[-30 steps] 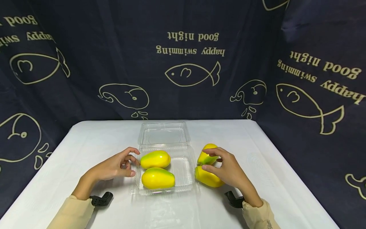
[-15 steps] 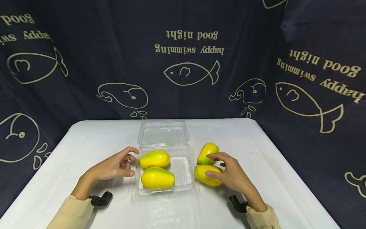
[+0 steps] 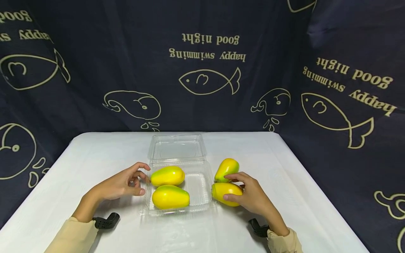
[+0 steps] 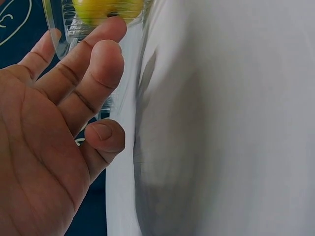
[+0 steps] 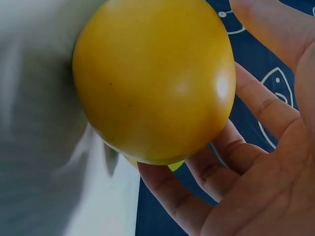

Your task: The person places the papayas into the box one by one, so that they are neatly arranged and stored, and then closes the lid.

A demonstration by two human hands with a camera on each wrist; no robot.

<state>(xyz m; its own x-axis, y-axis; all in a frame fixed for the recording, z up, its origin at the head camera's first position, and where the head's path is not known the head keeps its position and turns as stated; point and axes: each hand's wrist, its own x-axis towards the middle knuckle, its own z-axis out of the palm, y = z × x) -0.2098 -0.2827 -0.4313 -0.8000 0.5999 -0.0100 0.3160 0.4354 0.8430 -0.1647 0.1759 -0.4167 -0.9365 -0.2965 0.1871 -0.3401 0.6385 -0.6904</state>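
Observation:
In the head view, a clear plastic clamshell box (image 3: 199, 189) lies open-lidded on the table. Two yellow-green papayas are in its left part, a far papaya (image 3: 167, 175) and a near papaya (image 3: 171, 197). My left hand (image 3: 121, 182) is at the box's left wall, fingers loosely bent, holding nothing; whether the fingertips touch the wall is unclear. Right of the box lie two more papayas, a back papaya (image 3: 227, 169) and a front papaya (image 3: 225, 192). Around the front one is my right hand (image 3: 251, 195); the right wrist view shows its fingers behind this papaya (image 5: 157, 83), its thumb apart.
The box's lid (image 3: 177, 147) lies folded back on the far side. A white cloth covers the table (image 3: 183, 235). Dark blue curtains (image 3: 205, 112) with fish drawings hang behind and at both sides. Black wrist straps (image 3: 107, 221) are on both wrists.
My right hand has come down and nearer, from above both right-hand papayas to around the front one. The left hand stays by the box. The head view has shifted slightly.

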